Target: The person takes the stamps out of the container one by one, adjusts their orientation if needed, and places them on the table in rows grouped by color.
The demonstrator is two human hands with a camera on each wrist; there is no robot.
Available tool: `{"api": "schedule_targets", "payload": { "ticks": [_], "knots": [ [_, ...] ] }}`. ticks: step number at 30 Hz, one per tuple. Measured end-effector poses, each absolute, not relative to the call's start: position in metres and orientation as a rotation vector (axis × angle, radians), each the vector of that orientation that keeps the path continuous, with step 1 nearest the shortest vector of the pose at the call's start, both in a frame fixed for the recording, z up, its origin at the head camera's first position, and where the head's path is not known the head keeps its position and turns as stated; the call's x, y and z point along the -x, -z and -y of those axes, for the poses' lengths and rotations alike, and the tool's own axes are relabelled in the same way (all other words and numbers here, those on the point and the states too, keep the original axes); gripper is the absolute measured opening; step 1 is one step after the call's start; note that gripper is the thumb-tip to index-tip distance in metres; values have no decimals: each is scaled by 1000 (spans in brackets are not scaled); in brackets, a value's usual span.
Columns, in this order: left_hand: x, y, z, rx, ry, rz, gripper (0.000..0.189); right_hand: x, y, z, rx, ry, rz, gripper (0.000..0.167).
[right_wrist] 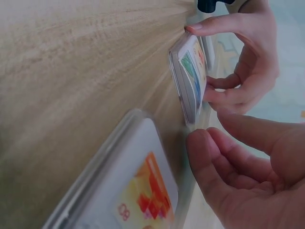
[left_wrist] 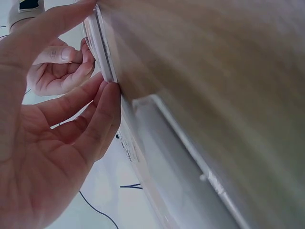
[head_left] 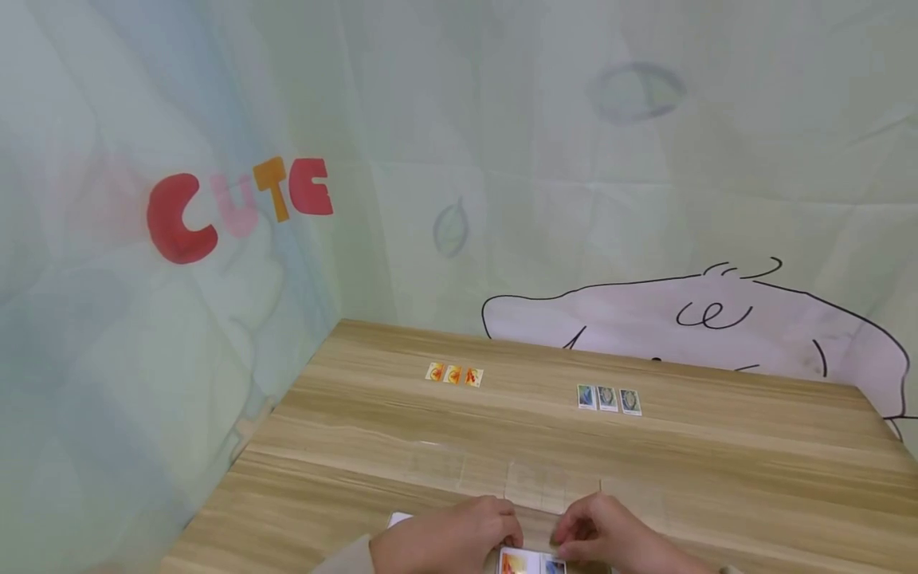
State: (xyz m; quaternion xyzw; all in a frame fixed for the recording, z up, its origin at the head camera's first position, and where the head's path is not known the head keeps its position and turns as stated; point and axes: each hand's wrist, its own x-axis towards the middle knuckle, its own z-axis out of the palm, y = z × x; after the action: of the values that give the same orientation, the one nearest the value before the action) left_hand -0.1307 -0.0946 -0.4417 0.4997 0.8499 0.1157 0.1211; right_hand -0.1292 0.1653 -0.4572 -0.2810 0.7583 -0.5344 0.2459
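Observation:
My left hand (head_left: 452,536) is at the table's near edge, its thumb and fingertips gripping opposite edges of a flat, clear-edged card tray (right_wrist: 188,78). Cards with an orange picture and a blue one lie face up in that tray. Just to its right hovers my right hand (head_left: 610,532), fingers loosely bent and nothing between thumb and forefinger. In the right wrist view these fingertips are close to the tray's end. A second clear-edged tray (right_wrist: 136,191) with an orange-pictured card lies in the foreground there. The left wrist view shows a white tray (left_wrist: 176,157) beside my left hand.
Three orange cards (head_left: 453,374) lie in a row at the table's back left, and three blue-grey cards (head_left: 608,399) at the back right. Faint transparent plastic pieces (head_left: 536,486) lie in front of my hands. Printed cloth walls (head_left: 402,159) border the table (head_left: 344,422).

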Motion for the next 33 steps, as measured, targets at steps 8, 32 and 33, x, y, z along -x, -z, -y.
{"api": "schedule_targets", "payload": {
  "ticks": [8, 32, 33],
  "knots": [
    [130, 441, 93, -1440, -333, -2481, 32, 128, 458, -162, 722, 1471, -2021, 10],
    [131, 441, 90, -1427, -356, -2465, 30, 122, 466, -155, 715, 1434, -2123, 9],
    [131, 441, 90, -1438, -355, -2465, 30, 122, 466, -155, 721, 1438, -2124, 9]
  ]
}}
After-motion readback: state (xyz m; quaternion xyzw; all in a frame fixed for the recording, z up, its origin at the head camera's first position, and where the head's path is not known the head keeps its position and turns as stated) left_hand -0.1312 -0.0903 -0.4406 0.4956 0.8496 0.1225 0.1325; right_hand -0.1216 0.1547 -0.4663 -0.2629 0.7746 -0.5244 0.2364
